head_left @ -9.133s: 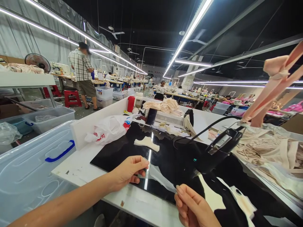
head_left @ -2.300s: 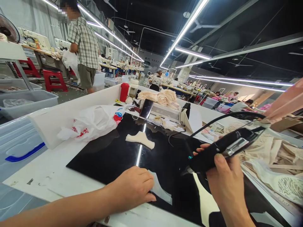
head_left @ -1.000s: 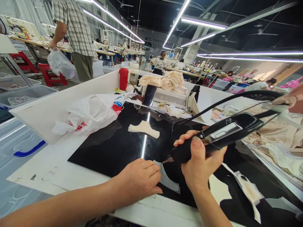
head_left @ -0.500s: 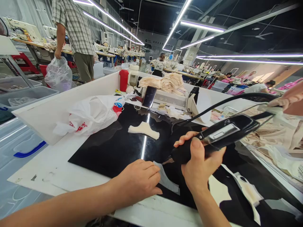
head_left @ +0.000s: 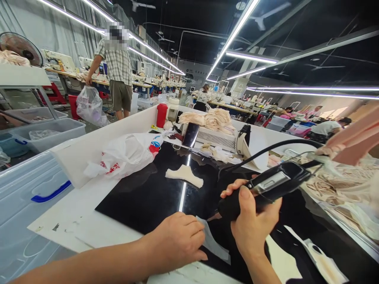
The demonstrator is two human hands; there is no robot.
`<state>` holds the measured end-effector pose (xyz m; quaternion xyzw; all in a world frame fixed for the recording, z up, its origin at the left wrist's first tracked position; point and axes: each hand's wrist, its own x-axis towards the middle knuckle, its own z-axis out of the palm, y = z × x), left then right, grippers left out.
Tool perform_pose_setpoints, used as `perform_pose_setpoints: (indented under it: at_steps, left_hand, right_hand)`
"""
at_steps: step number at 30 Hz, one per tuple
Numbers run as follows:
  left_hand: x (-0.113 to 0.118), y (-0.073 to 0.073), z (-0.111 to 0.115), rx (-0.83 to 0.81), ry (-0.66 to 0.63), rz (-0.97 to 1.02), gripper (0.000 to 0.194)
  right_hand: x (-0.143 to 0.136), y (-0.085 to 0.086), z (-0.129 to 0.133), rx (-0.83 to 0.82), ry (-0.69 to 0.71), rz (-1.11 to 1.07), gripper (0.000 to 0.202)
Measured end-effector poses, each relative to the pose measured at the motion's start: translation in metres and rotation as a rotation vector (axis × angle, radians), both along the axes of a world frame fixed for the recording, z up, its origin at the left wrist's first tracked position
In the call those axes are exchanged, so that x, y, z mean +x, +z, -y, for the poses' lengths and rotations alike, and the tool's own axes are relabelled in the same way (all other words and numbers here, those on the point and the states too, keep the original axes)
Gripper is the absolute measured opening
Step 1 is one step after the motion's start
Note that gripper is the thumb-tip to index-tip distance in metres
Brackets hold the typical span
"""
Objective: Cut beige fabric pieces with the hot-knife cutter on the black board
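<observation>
My right hand [head_left: 254, 213] is wrapped round a black handheld tool [head_left: 269, 185] with a silver panel and a cable at its far end. Its tip hangs low over the black sheet [head_left: 133, 193]. My left hand [head_left: 177, 238] lies at the sheet's near edge, fingers bent and close together, beside a translucent grey piece [head_left: 214, 242]; whether anything is under the fingers is hidden. Farther back on the sheet lies a cream fabric piece [head_left: 185, 174]. A pale yellow piece [head_left: 282, 262] and a white strip with a ring-shaped hole [head_left: 321, 258] lie right of my right wrist.
A white plastic bag [head_left: 127, 154] sits on the left, a phone [head_left: 191, 135] leans at the back near a red cup [head_left: 161, 115]. Fabric heaps [head_left: 334, 189] fill the right. A person [head_left: 118, 67] stands far left holding a clear bag [head_left: 90, 104].
The view has tilted up and shifted left, so the table sits lower and farther right. Both hands keep nearly the same places, the right still round the tool.
</observation>
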<state>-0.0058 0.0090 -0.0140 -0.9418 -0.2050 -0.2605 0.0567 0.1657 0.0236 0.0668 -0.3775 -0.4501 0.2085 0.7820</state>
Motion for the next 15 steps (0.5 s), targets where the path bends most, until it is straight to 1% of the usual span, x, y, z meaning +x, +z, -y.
perform_pose_setpoints:
  at_steps: [5,9,15]
  left_hand:
    - [0.001,-0.002,0.000,0.001,0.010,-0.003,0.038]
    - [0.002,-0.001,-0.001,-0.009,0.009,-0.027,0.039]
    - [0.001,0.002,-0.001,-0.017,0.004,-0.051,0.040]
  right_hand:
    - [-0.004,0.002,0.000,0.019,0.025,-0.044,0.041]
    - [-0.009,-0.002,-0.001,-0.012,0.052,-0.037,0.041]
    - [-0.010,-0.005,-0.001,-0.031,0.045,-0.013,0.039]
